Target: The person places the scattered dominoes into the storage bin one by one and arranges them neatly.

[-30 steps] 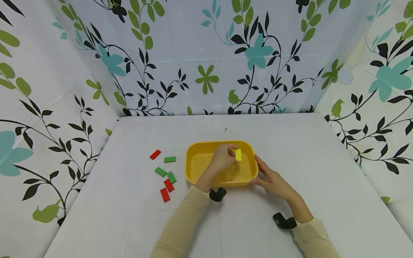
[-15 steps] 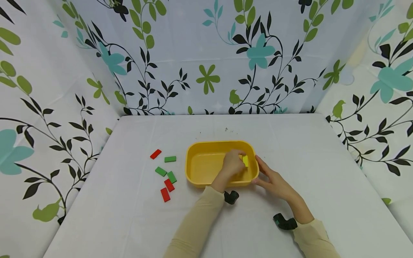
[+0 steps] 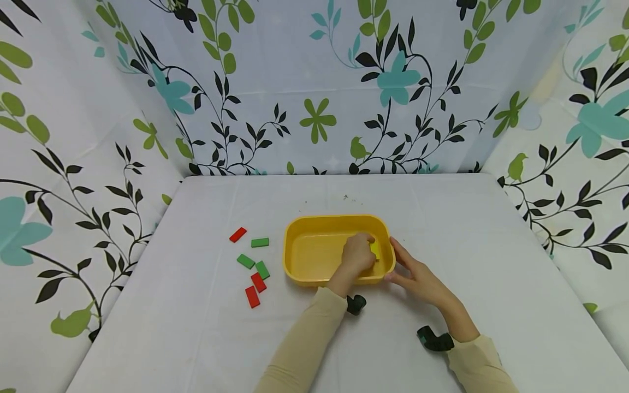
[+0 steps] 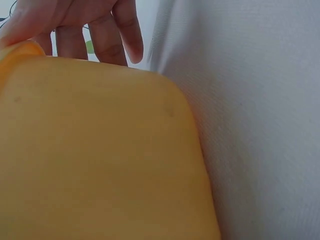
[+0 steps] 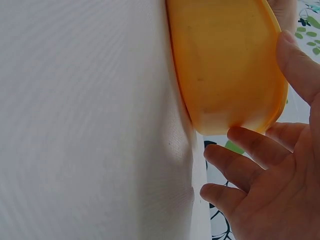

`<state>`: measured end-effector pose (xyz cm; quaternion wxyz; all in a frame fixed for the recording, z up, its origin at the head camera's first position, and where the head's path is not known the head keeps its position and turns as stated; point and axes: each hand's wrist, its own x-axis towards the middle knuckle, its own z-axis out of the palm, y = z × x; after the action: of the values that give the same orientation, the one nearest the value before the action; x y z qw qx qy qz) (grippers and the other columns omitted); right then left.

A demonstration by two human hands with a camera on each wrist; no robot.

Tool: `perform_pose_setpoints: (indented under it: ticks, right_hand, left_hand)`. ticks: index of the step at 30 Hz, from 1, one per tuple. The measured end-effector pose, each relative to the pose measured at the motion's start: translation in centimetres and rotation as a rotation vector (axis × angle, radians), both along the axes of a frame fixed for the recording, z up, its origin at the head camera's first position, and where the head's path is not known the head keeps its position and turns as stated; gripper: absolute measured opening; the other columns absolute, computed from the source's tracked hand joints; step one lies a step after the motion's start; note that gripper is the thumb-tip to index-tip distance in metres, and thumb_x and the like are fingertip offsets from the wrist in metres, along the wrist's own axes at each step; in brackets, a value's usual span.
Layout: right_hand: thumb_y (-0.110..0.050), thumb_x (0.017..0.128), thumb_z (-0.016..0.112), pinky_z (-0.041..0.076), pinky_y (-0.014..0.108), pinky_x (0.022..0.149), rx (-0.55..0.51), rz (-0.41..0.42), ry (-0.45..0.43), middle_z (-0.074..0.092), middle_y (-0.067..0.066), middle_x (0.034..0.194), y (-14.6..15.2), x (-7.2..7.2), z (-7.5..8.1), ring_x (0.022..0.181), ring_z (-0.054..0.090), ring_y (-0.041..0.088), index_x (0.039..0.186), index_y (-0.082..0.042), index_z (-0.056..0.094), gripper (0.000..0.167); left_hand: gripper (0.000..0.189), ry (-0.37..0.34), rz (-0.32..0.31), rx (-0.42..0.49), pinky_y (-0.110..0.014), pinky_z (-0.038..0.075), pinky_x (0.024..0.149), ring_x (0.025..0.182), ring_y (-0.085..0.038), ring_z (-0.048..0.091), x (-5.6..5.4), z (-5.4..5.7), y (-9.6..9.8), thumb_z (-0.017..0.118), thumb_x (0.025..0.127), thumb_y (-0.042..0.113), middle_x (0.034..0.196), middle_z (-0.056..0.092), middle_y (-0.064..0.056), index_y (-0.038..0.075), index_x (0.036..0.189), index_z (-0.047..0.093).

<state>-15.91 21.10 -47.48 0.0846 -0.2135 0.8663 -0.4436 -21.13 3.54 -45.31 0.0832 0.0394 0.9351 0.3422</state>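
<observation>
A yellow plastic tray (image 3: 309, 255) stands mid-table. My left hand (image 3: 357, 254) reaches down into its right part, where thumb and fingers pinch a small yellow block (image 3: 375, 250), mostly covered by the hand. In the left wrist view, the tray wall (image 4: 100, 140) hides the block, and the other fingers of the left hand (image 4: 95, 32) hang loose behind the rim. My right hand (image 3: 417, 278) spans the tray's right end, its thumb and fingertips touching the edge. Relaxed, spread fingers of the right hand (image 5: 275, 175) show in the right wrist view.
Left of the tray lie several small blocks, including a red block (image 3: 252, 297) at the front and a green block (image 3: 260, 242) farther back. A white cloth (image 3: 196, 338) covers the table. Patterned curtains (image 3: 275, 65) enclose the back and sides.
My left hand has moved right and slightly nearer inside the tray, carrying the yellow block from above the tray down towards its right end. The right hand has stayed at the tray's edge.
</observation>
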Motion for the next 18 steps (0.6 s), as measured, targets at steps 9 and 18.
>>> perform_pose_setpoints:
  ticks: [9,18]
  right_hand:
    - [-0.026,0.094,0.064,0.028,0.063,0.110,-0.006,0.001,0.012,0.019,0.016,0.162,0.10,0.04,-0.07,0.141,0.034,0.044,0.158,-0.016,0.011,0.084]
    - [-0.026,0.095,0.064,0.027,0.064,0.110,-0.010,0.003,0.010,0.020,0.016,0.162,0.12,-0.04,-0.28,0.141,0.033,0.043,0.158,-0.017,0.011,0.083]
  left_hand:
    - [0.044,-0.016,0.006,-0.019,-0.033,0.050,0.093,0.099,-0.023,0.060,-0.05,-0.24,0.30,0.074,0.080,0.008,0.122,0.068,-0.005,0.009,0.124,0.067]
    - [0.046,-0.011,-0.009,-0.036,-0.033,0.050,0.094,0.100,-0.022,0.060,-0.09,-0.35,0.24,0.074,0.080,0.008,0.124,0.067,-0.006,0.009,0.126,0.066]
